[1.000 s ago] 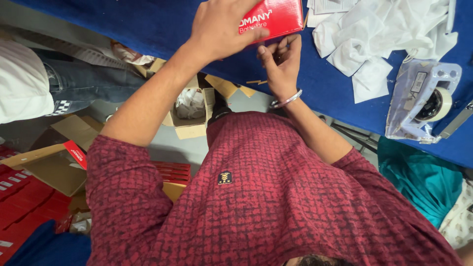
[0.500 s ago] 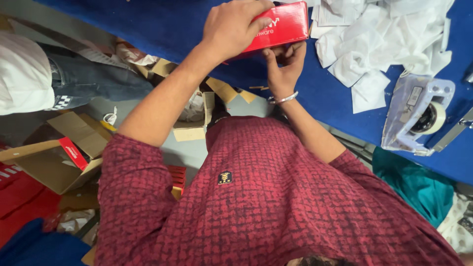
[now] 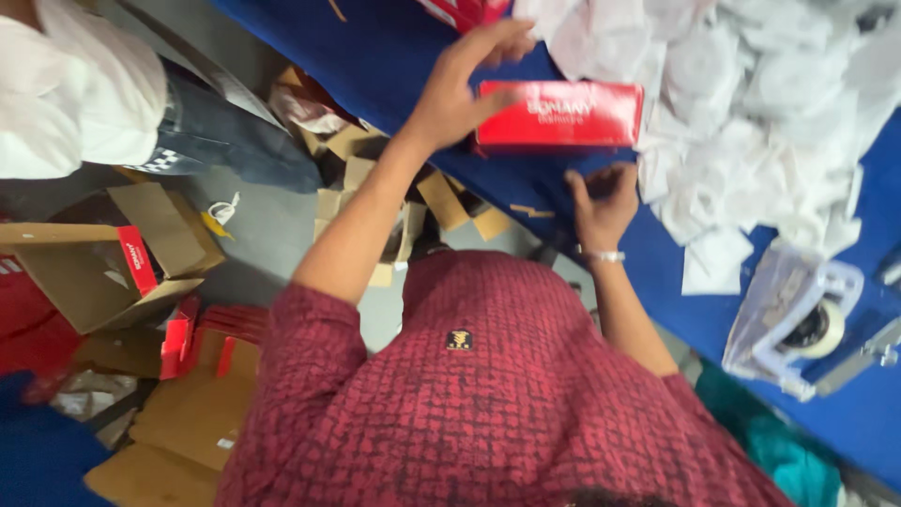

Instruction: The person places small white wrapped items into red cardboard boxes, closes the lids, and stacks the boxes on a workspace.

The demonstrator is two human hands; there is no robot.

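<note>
Lying flat on the blue table (image 3: 413,56), the red box (image 3: 560,115) has the left hand (image 3: 460,89) spread loosely at its end; the right hand (image 3: 601,197), half-curled and empty, hovers just below.

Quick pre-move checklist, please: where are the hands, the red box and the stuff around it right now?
1. Red box flat on the blue table: ok.
2. Left hand at the box's left end, fingers spread, no closed grip: ok; whether it touches, cannot tell.
3. Right hand empty, open, just below the box and apart from it: ok.
4. Box flaps closed: cannot tell, only one long face shows.
5. Space to the box's right: not ok, the white paper pile lies against that end.
6. Tape dispenser at hand on the table, right of the right hand: ok.
</note>
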